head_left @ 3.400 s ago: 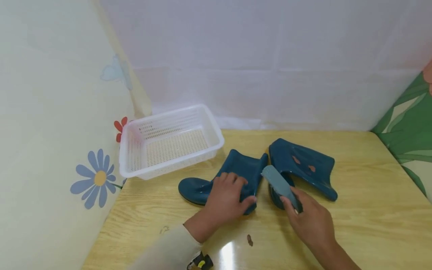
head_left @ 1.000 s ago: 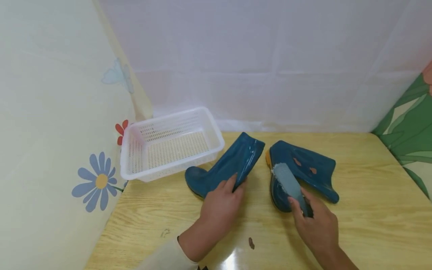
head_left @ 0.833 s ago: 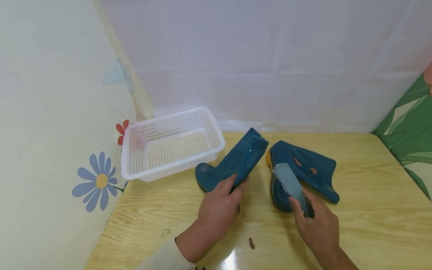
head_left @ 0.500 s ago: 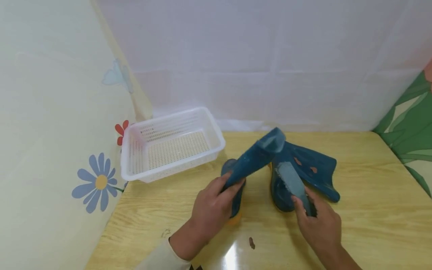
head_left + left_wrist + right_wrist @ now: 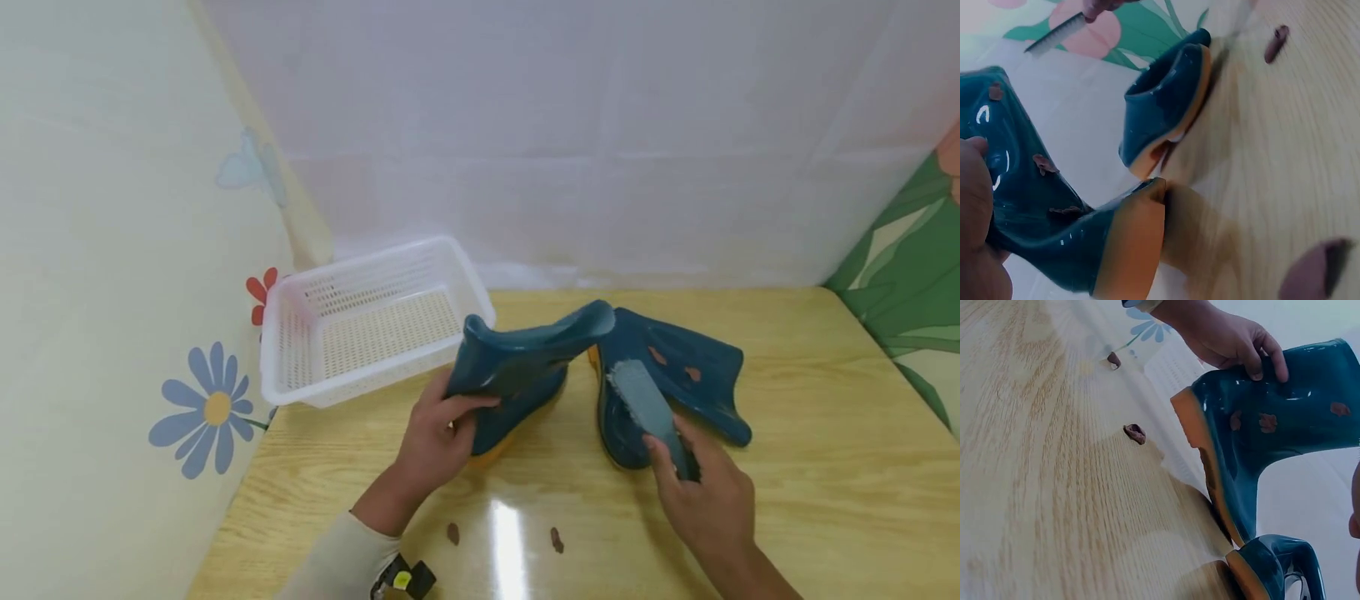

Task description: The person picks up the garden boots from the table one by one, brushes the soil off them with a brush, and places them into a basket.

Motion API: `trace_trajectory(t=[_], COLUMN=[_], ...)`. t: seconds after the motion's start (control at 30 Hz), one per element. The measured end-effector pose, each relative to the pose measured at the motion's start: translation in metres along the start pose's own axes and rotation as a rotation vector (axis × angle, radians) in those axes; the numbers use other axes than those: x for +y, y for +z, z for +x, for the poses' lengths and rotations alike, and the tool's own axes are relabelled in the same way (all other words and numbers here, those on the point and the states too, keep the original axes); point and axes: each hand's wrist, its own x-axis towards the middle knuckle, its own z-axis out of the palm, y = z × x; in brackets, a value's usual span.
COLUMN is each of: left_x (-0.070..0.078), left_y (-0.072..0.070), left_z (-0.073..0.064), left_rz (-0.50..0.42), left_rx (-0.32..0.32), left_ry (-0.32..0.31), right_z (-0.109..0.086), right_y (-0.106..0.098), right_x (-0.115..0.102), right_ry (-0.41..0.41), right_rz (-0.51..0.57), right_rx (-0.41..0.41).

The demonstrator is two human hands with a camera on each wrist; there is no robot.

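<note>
My left hand (image 5: 435,437) grips the shaft of a dark teal rubber boot (image 5: 517,367) by its edge. That boot is tilted, its toe to the right and its orange heel toward me. Several brown flakes (image 5: 1044,164) stick to its side in the left wrist view. My right hand (image 5: 705,496) holds a brush (image 5: 645,400) with grey-blue bristles, which overlaps the second boot (image 5: 693,371) in the head view. This second boot lies on its side with brown spots on the shaft. In the right wrist view, the left fingers (image 5: 1272,356) curl over the held boot.
A white perforated plastic basket (image 5: 375,383) stands at the back left of the wood-grain table (image 5: 840,467). Two brown flakes, one left (image 5: 453,533) and one right (image 5: 556,540), lie on the table near me. A white cloth (image 5: 540,150) hangs behind.
My left hand has taken hold of the left boot and raised its shaft, turning the toe from left to right. A second brown flake now shows on the table. The brush has shifted only slightly.
</note>
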Motion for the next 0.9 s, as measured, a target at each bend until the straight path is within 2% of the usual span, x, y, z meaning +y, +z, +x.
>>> trace_trajectory(t=[0.13,0.23,0.3,0.47,0.57,0.67,0.77,0.9], left_x=[-0.0027,-0.0031,-0.0028,-0.0011,-0.0021,-0.0049,-0.0079,-0.0105], left_y=[-0.0039,-0.0051,-0.0057,-0.0061,-0.0043,-0.0009,0.0023,0.0019], left_z=[-0.0059,-0.0084,-0.0094,-0.0088,-0.0081,-0.0087,-0.0099,-0.0103], left_rz=[0.018,0.01,0.057,0.211,0.223,0.222,0.216,0.131], left_rx=[-0.069,-0.094,-0.104,-0.111,-0.085,-0.051,-0.035,-0.005], left_ry=[-0.08,-0.149,-0.18,-0.229,-0.258,-0.253,-0.213,-0.174], right_z=[0.0001,0.0001,-0.0002,-0.0007,-0.0012,-0.0021,-0.003,-0.0035], right_y=[0.0003,0.0009,0.0015,0.0023,0.002,0.002,0.0019,0.0019], right_x=[-0.0006,-0.001,-0.0009,0.0004,0.0015,0.0023,0.0028,0.0041], right_ry=[-0.003,-0.006,-0.009,-0.022,-0.025,-0.024,-0.024,-0.036], right_rz=[0.009,0.011,0.013,0.018,0.016,0.011,0.01,0.016], right_rx=[-0.021,-0.031,-0.032,-0.027,-0.03,-0.04,-0.043,-0.021])
